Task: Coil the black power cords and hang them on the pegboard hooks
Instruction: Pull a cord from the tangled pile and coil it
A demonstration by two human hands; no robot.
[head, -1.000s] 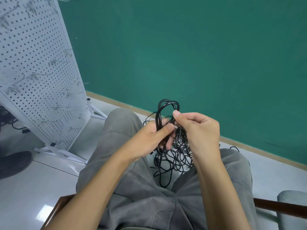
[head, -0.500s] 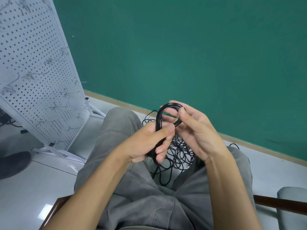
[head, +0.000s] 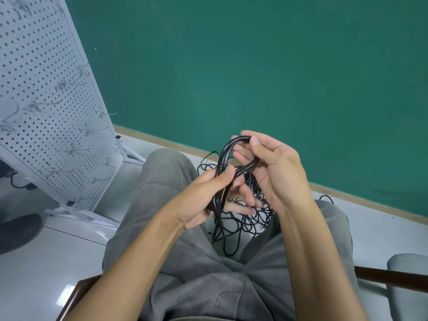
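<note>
A black power cord (head: 225, 156) is bunched into a narrow coil held up in front of me. My left hand (head: 208, 195) grips the coil's lower part, thumb pressed across the strands. My right hand (head: 275, 167) has its fingers on the coil's top loop, pinching the strands at the upper bend. A tangled heap of more black cords (head: 245, 216) lies on the floor between my knees. The white pegboard (head: 46, 100) leans at the left, with several wire hooks (head: 69, 84) sticking out and nothing hanging on them.
I sit on a chair with a brown wooden frame (head: 391, 276) and grey cushion (head: 407, 283). My grey-trousered legs (head: 162, 181) flank the heap. A green wall (head: 254, 66) stands ahead, a white tiled floor (head: 34, 262) below. A dark object (head: 18, 232) lies at the left.
My right hand turned palm-up and moved from the coil's middle to its top loop. The coil has been drawn tighter and narrower. My left hand kept its grip.
</note>
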